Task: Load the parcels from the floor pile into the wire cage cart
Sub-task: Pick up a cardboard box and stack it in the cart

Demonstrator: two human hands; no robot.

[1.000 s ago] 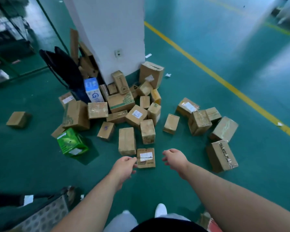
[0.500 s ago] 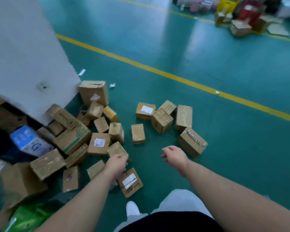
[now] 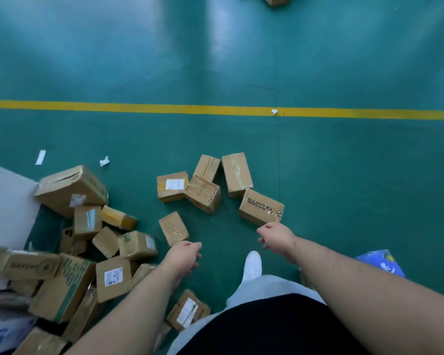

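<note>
- Parcels (image 3: 113,276): brown cartons lie loose on the green floor (image 3: 344,175). The thickest heap is banked against the foot of the white pillar (image 3: 5,201). Cartons there are tipped and lean on one another, which reads as a dumped load, not a stacked one.
- Outlying group: five cartons sit apart from the heap, toward the yellow line (image 3: 215,110). The tape-printed carton (image 3: 261,210) is the member nearest the person.
- Small carton (image 3: 174,228): lies alone on the floor between heap and group, touching neither.
- Left hand (image 3: 183,254): hangs just beside the near end of the small carton, fingers loosely curled downward, holding nothing.
- Right hand (image 3: 274,235): hangs at the near edge of the tape-printed carton, fingers loose and drooping, also holding nothing. Whether it touches the carton cannot be told.
- Assessment: both arms are stretched forward and low with slack fingers, a posture that suits choosing and reaching, not carrying. The two nearest loose cartons are the likely targets, since each can be lifted without disturbing the heap.
- Labelled carton (image 3: 189,312): lies close to the person's legs, near the white shoe (image 3: 252,265). It is a probable trip point during any turn.
- Wire cage cart: not in view. Nothing visible is loaded, so the bulk of the task remains.
</note>
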